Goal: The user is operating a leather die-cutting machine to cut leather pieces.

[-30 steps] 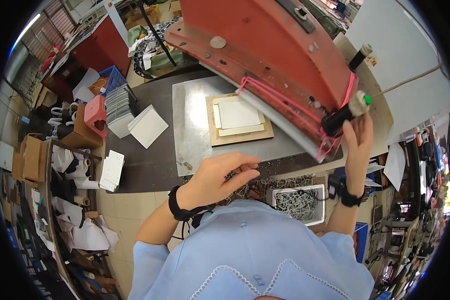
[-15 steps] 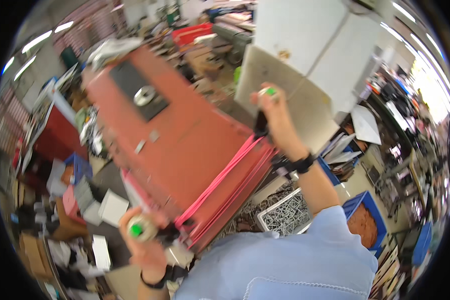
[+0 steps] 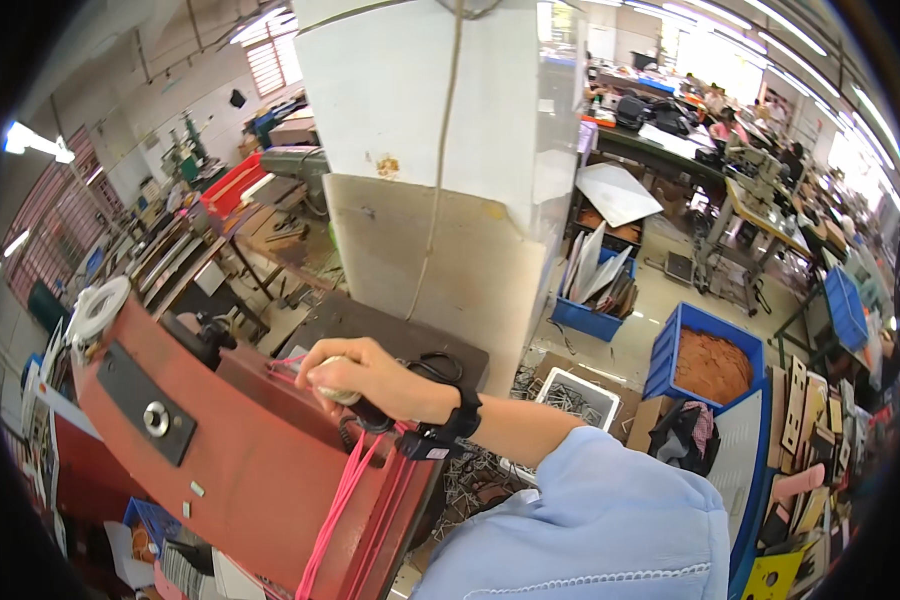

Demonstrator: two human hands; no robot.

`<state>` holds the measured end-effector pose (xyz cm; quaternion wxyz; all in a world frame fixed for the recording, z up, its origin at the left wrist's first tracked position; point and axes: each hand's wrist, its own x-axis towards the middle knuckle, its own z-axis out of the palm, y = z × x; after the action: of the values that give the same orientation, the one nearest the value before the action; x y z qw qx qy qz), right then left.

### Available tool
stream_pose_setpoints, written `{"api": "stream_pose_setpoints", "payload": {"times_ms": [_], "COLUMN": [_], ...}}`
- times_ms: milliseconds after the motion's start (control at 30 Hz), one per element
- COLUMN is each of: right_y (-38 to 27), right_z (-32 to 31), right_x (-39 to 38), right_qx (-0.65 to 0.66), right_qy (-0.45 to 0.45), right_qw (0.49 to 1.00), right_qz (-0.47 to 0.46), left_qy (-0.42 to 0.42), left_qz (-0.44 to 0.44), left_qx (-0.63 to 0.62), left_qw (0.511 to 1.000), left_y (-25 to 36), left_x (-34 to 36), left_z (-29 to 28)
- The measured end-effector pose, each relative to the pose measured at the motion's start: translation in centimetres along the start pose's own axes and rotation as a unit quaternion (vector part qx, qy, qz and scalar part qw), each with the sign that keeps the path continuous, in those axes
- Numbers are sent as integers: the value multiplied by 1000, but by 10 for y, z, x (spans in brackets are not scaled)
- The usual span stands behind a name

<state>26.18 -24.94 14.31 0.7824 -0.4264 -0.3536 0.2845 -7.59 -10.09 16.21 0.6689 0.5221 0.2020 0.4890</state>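
My right hand (image 3: 375,375) is wrapped around a pale knob (image 3: 335,383) atop a black handle (image 3: 370,419), its fingertips partly hidden behind it. The handle rises from the right side of a red metal machine's top (image 3: 230,480), which fills the lower left. Pink cords (image 3: 338,510) are stretched along that side, below my hand. A black plate with a round metal fitting (image 3: 140,400) sits on the red surface. My left hand is not in view.
A white pillar (image 3: 420,110) with a hanging cable stands behind a dark ledge (image 3: 320,318). Blue crates (image 3: 665,365), a white bin of metal pieces (image 3: 595,400) and stacked boards (image 3: 800,440) lie to the right. People (image 3: 725,130) work at distant benches.
My view has swung up and right. Both hands took hold of the handles half a second ago; now only my right shows. The red top has turned from its earlier position.
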Motion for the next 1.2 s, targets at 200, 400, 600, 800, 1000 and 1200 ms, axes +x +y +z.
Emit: {"api": "stream_pose_setpoints", "payload": {"times_ms": [200, 400, 600, 800, 1000, 1200], "right_y": [17, 28, 12, -6, -8, -19], "right_z": [-3, -11, -1, -6, -49, -79], "right_x": [3, 1, -4, -1, 25, 52], "right_qx": [29, 6, -37, -69, -77, -316], "right_qy": [-3, 5, 39, 31, 40, 261], "right_qw": [999, 999, 998, 997, 996, 872], "right_qz": [-31, -49, -40, -5, -29, -268], "left_qy": [35, 43, 31, 4, -51, -196], "left_qz": [69, 80, 83, 81, 70, 65], "left_qx": [52, 90, 100, 101, 99, 121], "left_qw": [996, 992, 991, 992, 991, 971], "left_y": [-12, -22, -27, -37, -46, -81], "left_x": [-4, -1, -1, 0, 7, 35], "left_z": [14, 23, 25, 26, 28, 43]}}
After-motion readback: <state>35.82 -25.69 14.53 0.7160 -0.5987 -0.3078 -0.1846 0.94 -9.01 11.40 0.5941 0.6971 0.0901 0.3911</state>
